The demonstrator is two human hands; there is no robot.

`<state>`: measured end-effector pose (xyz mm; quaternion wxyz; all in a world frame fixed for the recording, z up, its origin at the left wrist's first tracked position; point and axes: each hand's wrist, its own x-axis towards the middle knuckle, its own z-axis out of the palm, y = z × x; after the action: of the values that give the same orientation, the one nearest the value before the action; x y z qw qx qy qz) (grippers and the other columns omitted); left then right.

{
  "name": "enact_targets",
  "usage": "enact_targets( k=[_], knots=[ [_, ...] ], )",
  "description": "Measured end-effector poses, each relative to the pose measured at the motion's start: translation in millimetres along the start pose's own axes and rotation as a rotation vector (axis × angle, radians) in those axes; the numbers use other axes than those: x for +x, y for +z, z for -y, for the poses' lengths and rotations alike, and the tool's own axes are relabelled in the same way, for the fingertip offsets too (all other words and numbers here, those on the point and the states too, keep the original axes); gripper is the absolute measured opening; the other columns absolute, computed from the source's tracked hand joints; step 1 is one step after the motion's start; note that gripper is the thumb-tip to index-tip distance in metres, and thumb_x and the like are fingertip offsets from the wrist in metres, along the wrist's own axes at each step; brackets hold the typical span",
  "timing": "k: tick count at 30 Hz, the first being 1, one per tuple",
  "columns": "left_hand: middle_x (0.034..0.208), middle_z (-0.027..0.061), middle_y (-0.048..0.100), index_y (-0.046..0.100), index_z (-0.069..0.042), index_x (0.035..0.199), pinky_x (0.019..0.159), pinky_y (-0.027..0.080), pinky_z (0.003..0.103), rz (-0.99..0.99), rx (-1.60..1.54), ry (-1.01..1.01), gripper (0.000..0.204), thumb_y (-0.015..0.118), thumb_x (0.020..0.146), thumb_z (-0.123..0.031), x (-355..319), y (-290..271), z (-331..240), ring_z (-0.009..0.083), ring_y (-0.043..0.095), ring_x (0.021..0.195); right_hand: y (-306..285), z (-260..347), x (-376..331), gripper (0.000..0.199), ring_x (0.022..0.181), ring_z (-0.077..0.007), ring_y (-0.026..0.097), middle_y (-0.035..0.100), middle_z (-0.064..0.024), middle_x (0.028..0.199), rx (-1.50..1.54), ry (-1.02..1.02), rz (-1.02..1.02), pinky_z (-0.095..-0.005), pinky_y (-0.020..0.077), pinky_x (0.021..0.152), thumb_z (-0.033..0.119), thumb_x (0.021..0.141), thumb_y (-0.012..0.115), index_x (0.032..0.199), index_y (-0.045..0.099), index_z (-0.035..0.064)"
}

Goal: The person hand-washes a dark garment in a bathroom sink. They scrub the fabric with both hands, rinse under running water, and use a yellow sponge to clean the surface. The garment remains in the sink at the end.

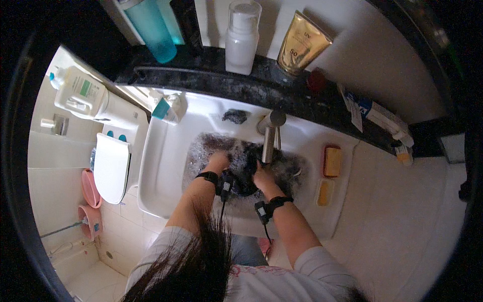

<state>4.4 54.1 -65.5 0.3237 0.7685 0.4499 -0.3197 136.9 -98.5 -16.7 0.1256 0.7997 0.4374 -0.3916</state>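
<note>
Head view: one white, rectangular ceramic sink (160, 173), its basin filled with dark, sudsy water (204, 148). Wet black cloth (245, 173) lay bunched in the basin's middle, partly under the foam. Left hand (218, 161): at the cloth's left side, fingers sunk in suds; whether open or closed could not be told. Right hand (263, 176): on the cloth's right side, fingertips against it beneath the brushed-metal faucet (270, 133); its grip could not be told. Near the sink's right edge: two shallow dishes, one red-rimmed (332, 161), one pale (325, 193), each bearing a yellow block. Far left corner: one white-and-teal tube (166, 111), tilted.
</note>
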Motion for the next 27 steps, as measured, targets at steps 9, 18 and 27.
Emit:
enact_targets(
  k=[9,18,27],
  knots=[
    [0.116,0.0069,0.05,0.049,-0.022,0.121,0.087,0.035,0.058,-0.494,-0.101,0.106,0.063,0.076,0.065,-0.03,-132.4,-1.9,-14.3,0.0293,0.047,0.111,25.3,-7.0,-50.2,0.078,0.109,-0.0364,0.047,0.043,-0.0239,0.122,0.517,-0.1,-0.458,-0.0435,0.0433,0.086,0.024,0.077,0.069,0.139,0.024,0.0072],
    [0.103,0.0094,0.048,0.056,-0.017,0.104,0.079,0.036,0.052,-0.73,-0.035,0.598,0.05,0.075,0.059,-0.023,-205.1,17.8,4.4,0.0312,0.046,0.103,38.4,-31.5,-147.2,0.096,0.124,-0.0351,0.035,0.033,-0.0241,0.136,1.214,-0.086,-0.345,-0.0383,0.0308,0.1,0.026,0.061,0.078,0.136,0.026,-0.0016],
    [0.131,0.0188,0.03,0.058,-0.015,0.096,0.085,0.029,0.07,-0.641,-0.066,0.63,0.056,0.08,0.052,-0.041,-188.8,20.1,-3.2,0.0403,0.024,0.126,-3.6,-16.1,-111.0,0.121,0.132,-0.0458,0.005,-0.004,-0.0223,0.146,0.226,0.021,-0.504,-0.065,0.0266,0.094,0.054,0.055,0.078,0.143,0.0,0.0226]
  ],
)
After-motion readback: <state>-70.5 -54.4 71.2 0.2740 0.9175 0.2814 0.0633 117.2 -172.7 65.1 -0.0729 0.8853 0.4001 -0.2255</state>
